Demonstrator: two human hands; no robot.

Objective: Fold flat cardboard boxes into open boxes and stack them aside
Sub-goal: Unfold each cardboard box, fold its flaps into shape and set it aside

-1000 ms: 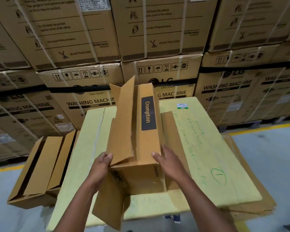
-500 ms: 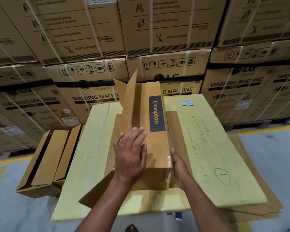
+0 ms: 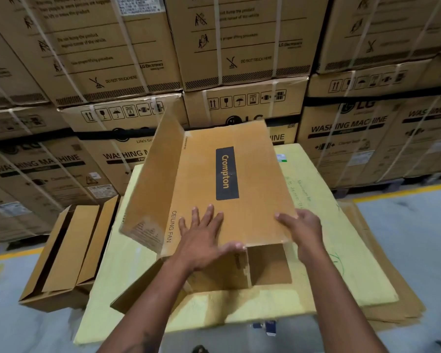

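A brown Crompton ceiling-fan box [image 3: 252, 174] lies tilted over the yellow-wrapped stack [image 3: 341, 250], its broad labelled face up and one long flap [image 3: 153, 182] standing at the left. My left hand [image 3: 201, 240] presses flat on the near end of that face, thumb hooked over the near edge. My right hand [image 3: 301, 228] grips the box's near right corner. The box's near end flaps hang loose below my hands. A folded open box [image 3: 66, 253] lies on the floor at the left.
Strapped LG washing-machine cartons [image 3: 239, 59] form a wall right behind the stack. Flat brown cardboard sheets [image 3: 397, 296] stick out under the yellow stack at the right. Grey floor with a yellow line [image 3: 402, 192] lies on both sides.
The box has turned from its narrow side up to its broad labelled face up. My left hand slid onto that face, and my right hand moved to the near right corner.
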